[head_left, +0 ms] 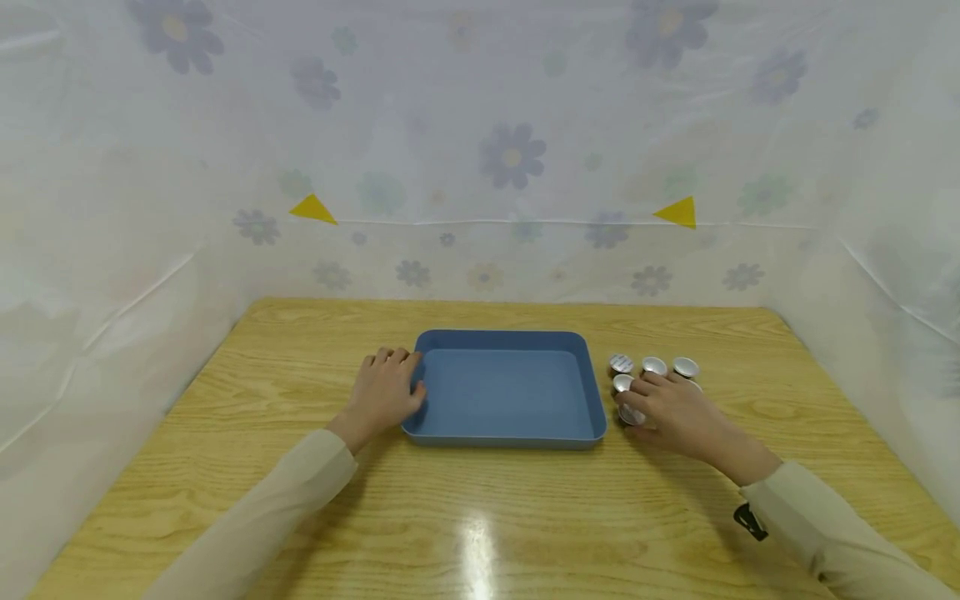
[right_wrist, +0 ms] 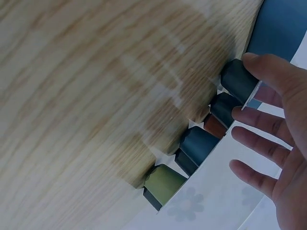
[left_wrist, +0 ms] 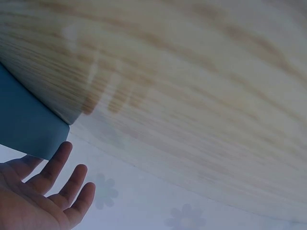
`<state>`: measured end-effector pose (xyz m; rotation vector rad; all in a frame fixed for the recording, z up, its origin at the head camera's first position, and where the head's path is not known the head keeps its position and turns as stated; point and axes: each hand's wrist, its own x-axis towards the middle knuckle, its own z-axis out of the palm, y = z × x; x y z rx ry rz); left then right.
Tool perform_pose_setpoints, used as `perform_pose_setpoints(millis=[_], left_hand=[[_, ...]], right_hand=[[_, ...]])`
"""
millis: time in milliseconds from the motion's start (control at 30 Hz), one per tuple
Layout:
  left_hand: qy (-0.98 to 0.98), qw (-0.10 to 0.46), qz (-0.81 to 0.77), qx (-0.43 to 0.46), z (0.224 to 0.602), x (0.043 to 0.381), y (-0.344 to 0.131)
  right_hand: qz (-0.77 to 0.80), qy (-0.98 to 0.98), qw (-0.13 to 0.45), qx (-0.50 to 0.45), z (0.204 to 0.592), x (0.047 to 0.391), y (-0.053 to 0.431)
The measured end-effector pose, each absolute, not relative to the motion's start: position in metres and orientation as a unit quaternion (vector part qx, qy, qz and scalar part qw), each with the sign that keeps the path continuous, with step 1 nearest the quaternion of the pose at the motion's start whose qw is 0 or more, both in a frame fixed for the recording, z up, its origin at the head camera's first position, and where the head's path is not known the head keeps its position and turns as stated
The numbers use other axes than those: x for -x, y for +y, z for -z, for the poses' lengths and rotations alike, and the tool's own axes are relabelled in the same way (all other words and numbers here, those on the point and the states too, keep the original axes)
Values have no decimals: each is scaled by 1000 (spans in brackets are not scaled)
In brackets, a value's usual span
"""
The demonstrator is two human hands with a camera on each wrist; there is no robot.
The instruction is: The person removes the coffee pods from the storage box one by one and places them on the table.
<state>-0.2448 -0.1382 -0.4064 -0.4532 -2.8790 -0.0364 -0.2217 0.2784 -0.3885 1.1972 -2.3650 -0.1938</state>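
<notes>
A blue rectangular tray [head_left: 495, 400] lies on the wooden table. My left hand [head_left: 384, 387] holds its left rim, the thumb over the inner side and the other fingers outside, spread in the left wrist view near the tray corner [left_wrist: 43, 127]. Just right of the tray, my right hand [head_left: 678, 417] pinches a dark coffee capsule [right_wrist: 237, 81] between thumb and index finger. Its remaining fingers reach over the other capsules. These stand foil side up, among them a green capsule [right_wrist: 165, 184], a blue capsule [right_wrist: 199, 143] and a brown capsule [right_wrist: 213, 125].
The table [head_left: 480, 500] is bordered by a white flower-patterned sheet [head_left: 510, 100] at the back and sides. Two yellow triangles, a left triangle [head_left: 313, 209] and a right triangle [head_left: 677, 212], mark the back sheet. A black clip [head_left: 750, 522] hangs by the right sleeve.
</notes>
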Motion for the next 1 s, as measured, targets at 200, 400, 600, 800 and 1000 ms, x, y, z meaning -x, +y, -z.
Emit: perform_pose_setpoints(millis=[200,400,600,800,1000], left_hand=[[-982,110,10,153,408,245,-138],[-982,108,5,154,407,245,-137],[-980,119,-4,161,404,243,-135],[-974,151,-9,169,401,242,-134],[-971,172,7,168,395,239,-138]], right_hand=[[70,-867,237,-432,387,221,278],[62,-873,234,-424,384,219,277],[39,-860,271,-431,380,223,279],[5,-859,298,-416,376,229,285],[-13,-871,317,-375,368,234,293]])
